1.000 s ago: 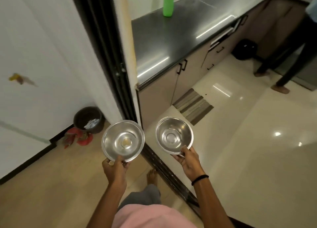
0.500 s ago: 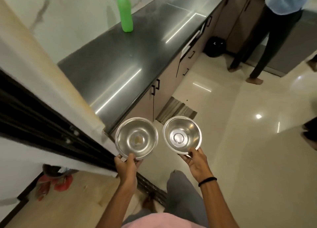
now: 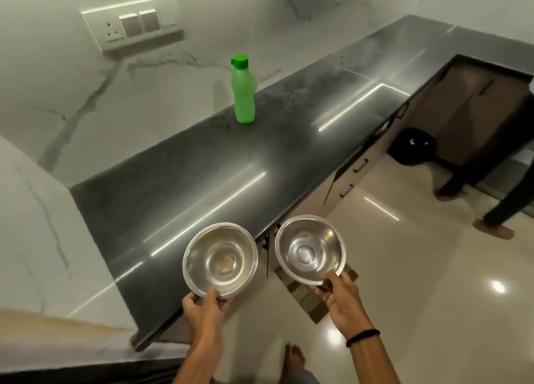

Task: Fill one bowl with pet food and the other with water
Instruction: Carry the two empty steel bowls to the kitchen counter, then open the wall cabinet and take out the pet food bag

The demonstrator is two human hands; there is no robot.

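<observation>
Head camera, looking down: I stood at the near end of a dark stone bench (image 3: 202,164), holding a steel bowl in each hand.

My left hand (image 3: 202,308) gripped the near rim of the left bowl (image 3: 221,259), thumb over the lip and fingers curled underneath. That bowl hung level above the front edge of the bench. My right hand (image 3: 344,299), a black band (image 3: 362,334) at its wrist, pinched the near rim of the right bowl (image 3: 310,249) in the same way. That bowl was out over the floor, just beyond the bench edge and close beside the first, the rims not touching.

Neither bowl held food or water. The left one showed a small pale patch at its bottom; I could not tell whether it was residue or a reflection. The right one showed only a bright glint.

A green capped bottle (image 3: 243,93) stood upright further along the bench, near the marble wall. It was tinted, so I could not see what was in it. No pet food was in sight.

As I judged it, the step in hand was setting both bowls down. The best way would be to bring the right bowl in over the bench, lower both flat and well back from the edge, and let go only once they sat steady.

Elsewhere there were a switch plate (image 3: 133,26) on the wall, a black bin (image 3: 411,149) on the floor, and another person's legs (image 3: 491,187) at the right.
</observation>
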